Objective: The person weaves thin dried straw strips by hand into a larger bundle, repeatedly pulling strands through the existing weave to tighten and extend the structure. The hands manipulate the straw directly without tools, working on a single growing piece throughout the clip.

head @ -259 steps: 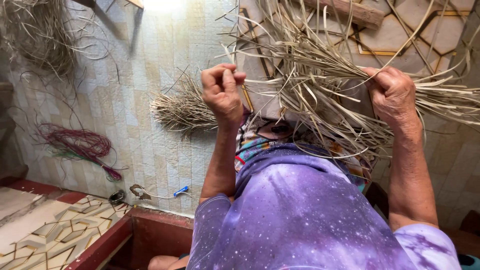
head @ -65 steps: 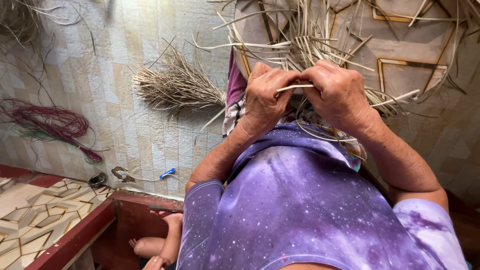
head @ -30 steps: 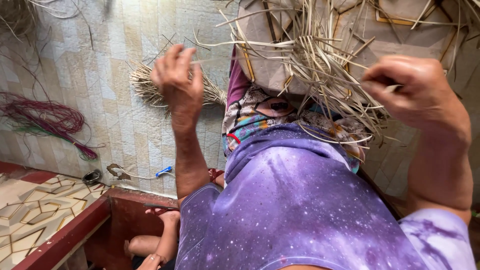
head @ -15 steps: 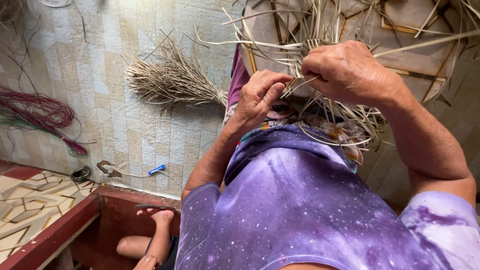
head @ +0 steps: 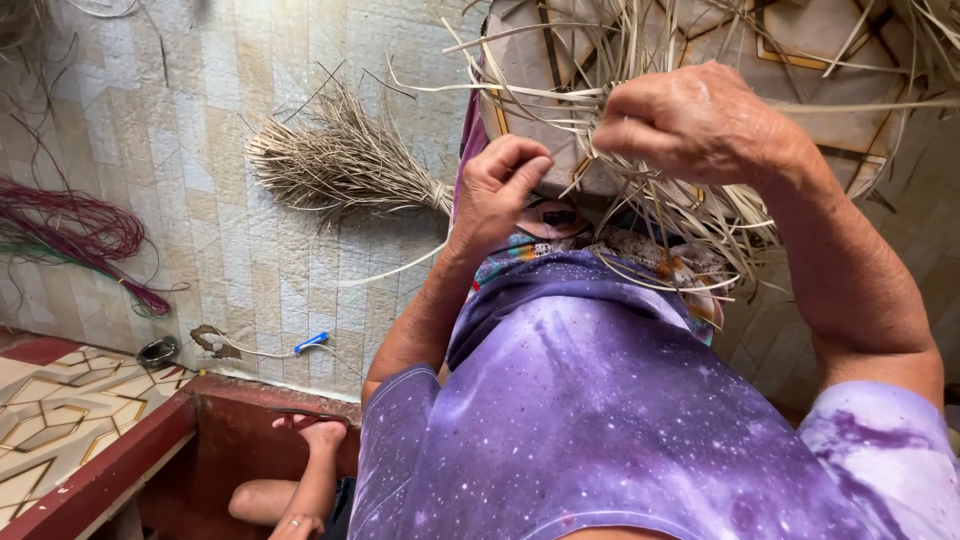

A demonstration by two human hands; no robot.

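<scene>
So the tiled floor (head: 250, 250) fills most of what we're seeing, and our purple shirt (head: 620, 420) takes up the lower half. Above that sits a patterned board (head: 800, 60) with a messy mass of dry straw strands (head: 640, 190) spilling across it. Our right hand (head: 700, 125) is curled closed around a clump of those strands, and our left hand (head: 500, 190) is pinching a strand just beside it. A tied straw bundle (head: 340, 165) lies on the floor nearby, and a coil of reddish fibre (head: 80, 235) well off to the side.
</scene>
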